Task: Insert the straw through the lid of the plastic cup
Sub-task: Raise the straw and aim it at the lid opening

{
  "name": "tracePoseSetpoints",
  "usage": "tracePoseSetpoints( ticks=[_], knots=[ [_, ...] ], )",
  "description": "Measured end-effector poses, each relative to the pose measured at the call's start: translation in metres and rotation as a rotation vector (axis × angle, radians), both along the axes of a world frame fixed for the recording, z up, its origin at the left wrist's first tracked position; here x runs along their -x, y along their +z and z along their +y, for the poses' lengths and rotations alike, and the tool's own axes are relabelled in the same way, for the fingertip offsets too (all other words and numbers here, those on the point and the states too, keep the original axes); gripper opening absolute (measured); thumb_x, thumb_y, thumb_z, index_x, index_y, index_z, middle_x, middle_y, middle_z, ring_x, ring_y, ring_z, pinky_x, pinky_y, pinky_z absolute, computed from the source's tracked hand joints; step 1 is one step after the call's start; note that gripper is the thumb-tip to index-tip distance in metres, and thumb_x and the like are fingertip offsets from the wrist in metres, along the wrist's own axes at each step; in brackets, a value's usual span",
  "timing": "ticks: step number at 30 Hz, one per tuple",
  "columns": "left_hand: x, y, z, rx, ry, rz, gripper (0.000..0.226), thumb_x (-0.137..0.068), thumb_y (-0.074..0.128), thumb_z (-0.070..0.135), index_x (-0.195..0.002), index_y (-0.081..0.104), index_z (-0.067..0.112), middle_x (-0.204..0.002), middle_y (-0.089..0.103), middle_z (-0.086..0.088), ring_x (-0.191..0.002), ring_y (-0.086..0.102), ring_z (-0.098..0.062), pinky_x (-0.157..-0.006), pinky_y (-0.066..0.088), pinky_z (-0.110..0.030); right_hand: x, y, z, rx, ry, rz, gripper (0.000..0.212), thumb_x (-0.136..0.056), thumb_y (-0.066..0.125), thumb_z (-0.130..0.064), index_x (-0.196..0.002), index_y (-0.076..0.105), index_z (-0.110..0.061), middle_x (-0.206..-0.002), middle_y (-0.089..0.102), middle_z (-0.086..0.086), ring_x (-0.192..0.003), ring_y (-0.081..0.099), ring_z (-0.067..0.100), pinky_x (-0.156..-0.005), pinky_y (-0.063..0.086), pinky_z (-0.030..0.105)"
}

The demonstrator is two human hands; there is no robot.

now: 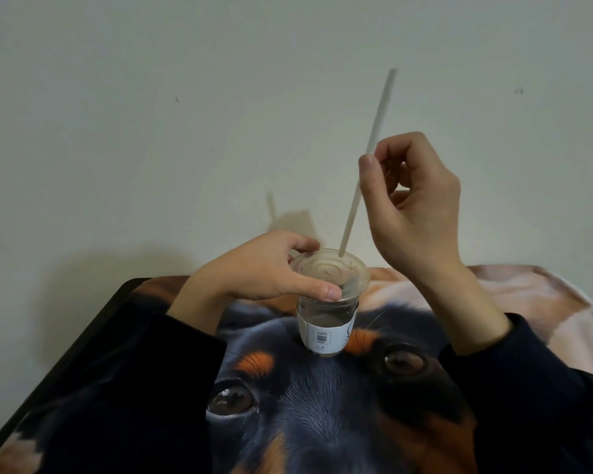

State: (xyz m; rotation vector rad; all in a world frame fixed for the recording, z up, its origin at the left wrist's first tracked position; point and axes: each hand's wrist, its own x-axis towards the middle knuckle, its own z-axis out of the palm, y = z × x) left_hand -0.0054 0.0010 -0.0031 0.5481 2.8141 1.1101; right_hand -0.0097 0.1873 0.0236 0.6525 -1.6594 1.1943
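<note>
1. Right now the right hand (pixel 415 200) is pinching the straw (pixel 367 162) between thumb and fingertips, roughly at the middle of its length, with the other fingers curled loosely.
2. The straw's long axis is running down and to the left from that hand, tilted rather than upright; its upper end is leaning away above the hand, and its lower tip is meeting the lid (pixel 329 270) near the far edge.
3. The left hand (pixel 261 271) is wrapping the plastic cup (pixel 326 319) at the rim, thumb on the near side, fingers behind, steadying it on the dog-print blanket (pixel 322 422).
4. Whether the tip is through the lid or only resting on it, I cannot tell.
5. Judging from this, the push should be going along the straw's own slant, below and left of the right hand, which is the nearer one to drive it.
</note>
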Motion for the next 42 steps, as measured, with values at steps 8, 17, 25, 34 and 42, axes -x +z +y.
tracePoseSetpoints(
  ticks=[8, 17, 25, 34, 42],
  knots=[
    [0.0007, -0.0004, 0.0001, 0.017, 0.014, 0.000, 0.104, -0.054, 0.083, 0.062, -0.143, 0.050, 0.019, -0.109, 0.063, 0.019, -0.092, 0.060, 0.018, -0.080, 0.044, -0.003, -0.0020, -0.0023, -0.0040, -0.071, 0.092, -0.042, 0.011, -0.096, 0.061, -0.015, -0.088, 0.053, -0.016, -0.069, 0.050, -0.018, -0.052, 0.048, 0.008, -0.051, 0.034, 0.015],
    [0.0013, -0.0005, -0.0003, 0.029, -0.003, 0.010, 0.103, -0.055, 0.083, 0.061, -0.142, 0.050, 0.018, -0.129, 0.063, 0.011, -0.100, 0.060, 0.010, -0.082, 0.044, -0.004, -0.0027, -0.0014, -0.0044, -0.046, 0.118, -0.046, 0.014, -0.096, 0.058, -0.016, -0.085, 0.050, -0.016, -0.066, 0.047, -0.016, -0.050, 0.044, 0.007, -0.050, 0.032, 0.017],
    [0.0010, -0.0001, -0.0010, 0.028, -0.007, 0.006, 0.106, -0.052, 0.081, 0.065, -0.142, 0.051, 0.017, -0.131, 0.063, 0.009, -0.102, 0.063, 0.003, -0.089, 0.046, -0.013, -0.0027, -0.0001, -0.0024, -0.067, 0.091, -0.044, 0.017, -0.095, 0.057, -0.014, -0.082, 0.047, -0.015, -0.064, 0.044, -0.012, -0.051, 0.041, 0.010, -0.051, 0.031, 0.017],
    [0.0006, 0.0006, -0.0012, 0.050, -0.004, -0.006, 0.106, -0.051, 0.081, 0.066, -0.141, 0.052, 0.018, -0.131, 0.064, 0.008, -0.106, 0.064, -0.002, -0.097, 0.047, -0.022, -0.0010, 0.0009, -0.0005, -0.103, 0.064, -0.045, 0.018, -0.097, 0.056, -0.014, -0.082, 0.049, -0.007, -0.066, 0.044, -0.006, -0.052, 0.042, 0.014, -0.052, 0.033, 0.023],
    [-0.0010, 0.0015, 0.0002, 0.048, -0.018, -0.010, 0.100, -0.052, 0.081, 0.065, -0.137, 0.056, 0.018, -0.129, 0.067, 0.006, -0.107, 0.066, -0.008, -0.098, 0.049, -0.031, -0.0005, -0.0027, -0.0037, -0.231, 0.092, -0.100, 0.015, -0.096, 0.059, -0.015, -0.083, 0.052, -0.012, -0.064, 0.046, -0.011, -0.053, 0.044, 0.010, -0.054, 0.033, 0.013]
  ],
)
